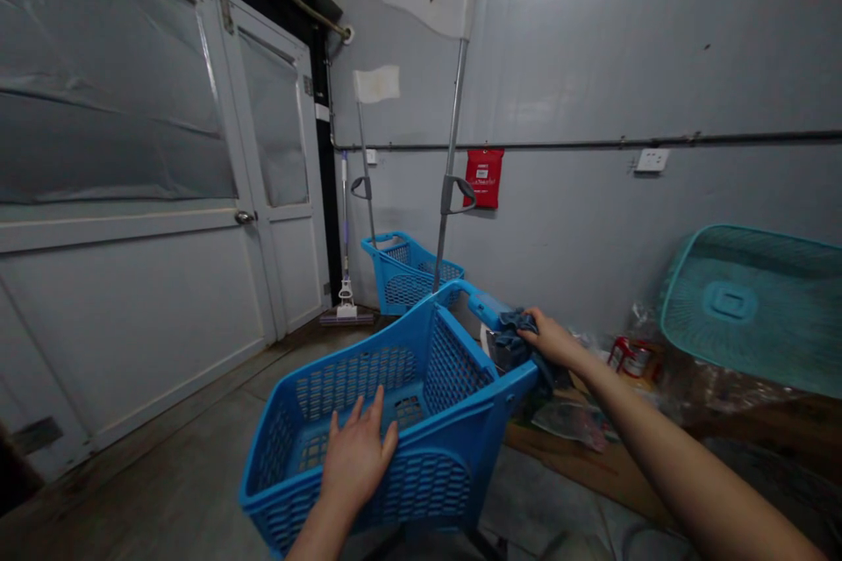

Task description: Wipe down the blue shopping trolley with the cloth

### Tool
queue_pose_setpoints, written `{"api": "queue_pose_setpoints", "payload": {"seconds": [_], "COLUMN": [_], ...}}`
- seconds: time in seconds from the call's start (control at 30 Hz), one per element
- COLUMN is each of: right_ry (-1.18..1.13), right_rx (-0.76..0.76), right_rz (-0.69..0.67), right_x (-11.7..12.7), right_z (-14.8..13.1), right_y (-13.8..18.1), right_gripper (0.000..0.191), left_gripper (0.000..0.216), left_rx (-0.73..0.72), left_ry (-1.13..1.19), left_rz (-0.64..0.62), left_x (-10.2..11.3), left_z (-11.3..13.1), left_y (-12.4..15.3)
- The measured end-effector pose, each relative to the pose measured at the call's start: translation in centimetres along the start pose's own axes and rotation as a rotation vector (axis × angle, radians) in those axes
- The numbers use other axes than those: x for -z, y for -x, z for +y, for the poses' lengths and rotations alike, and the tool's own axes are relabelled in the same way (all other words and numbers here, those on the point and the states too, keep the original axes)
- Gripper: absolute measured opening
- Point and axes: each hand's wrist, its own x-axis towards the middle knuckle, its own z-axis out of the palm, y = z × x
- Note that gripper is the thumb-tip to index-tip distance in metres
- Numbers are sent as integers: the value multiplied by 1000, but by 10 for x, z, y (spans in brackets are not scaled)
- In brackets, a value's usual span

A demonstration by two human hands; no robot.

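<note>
Head view: right hand [547,337] holds dark cloth [515,335] against blue cart handle [483,308].

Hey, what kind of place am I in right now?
Probably a storeroom or utility corner, perhaps a shop's: there's a blue shopping cart with a second cart beyond it, and a mop near the white door.

Grey floor [177,473], blue carts [485,429]; mop [346,312], cardboard [585,469]
</note>
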Motion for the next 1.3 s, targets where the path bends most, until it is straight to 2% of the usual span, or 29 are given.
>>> {"api": "queue_pose_setpoints", "payload": {"seconds": [0.1, 0.2, 0.3, 0.37, 0.5, 0.57, 0.63, 0.7, 0.8, 0.9, 1.0, 1.07, 1.13, 1.3], "right_ry": [6, -68, -124, -120, -189, -238, -245, -212, -166, -147, -131, -157, -190, -76], "right_rx": [7, 80, 213, 270, 317, 415, 533, 609, 678, 847, 980, 945, 847, 507], "right_rz": [10, 9, -59, -62, 173, 195, 129, 96, 144, 110, 79, 90, 116, 192], "right_x": [-6, -7, 5, 21, 44, 35, 13, -13, -42, -54, -58, -57, -54, -43], "right_z": [1, 2, 0, -4, -24, -40, -60, -81, -117, -153, -175, -175, -160, -94], "right_y": [26, 61, 86, 88, 57, 38, 29, 36, 70, 111, 128, 119, 96, 23], "right_gripper": [33, 30, 28, 29, 35, 35, 32, 30, 29, 34, 41, 36, 29, 21], "left_gripper": [63, 61, 60, 62, 65, 64, 63, 63, 66, 69, 71, 74, 79, 82], "left_rx": [-9, 1, 161, 214, 0, -137, -215, -191, -83, -44, -78, -90, -97, -130], "left_ry": [-27, -86, -158, -159, 69, 228, 317, 353, 324, 216, 119, 84, 53, -7], "left_rz": [9, 17, 0, 11, 81, 109, 132, 143, 131, 160, 186, 143, 85, 57], "left_x": [2, 5, 13, 24, 56, 72, 84, 92, 99, 104, 109, 112, 115, 119], "left_z": [-26, -60, -77, -68, -11, 16, 28, 26, 11, 3, 5, 6, 5, -2], "left_y": [-13, -30, -41, -40, -17, -5, 4, 7, 5, 4, 4, 5, 4, 0]}}
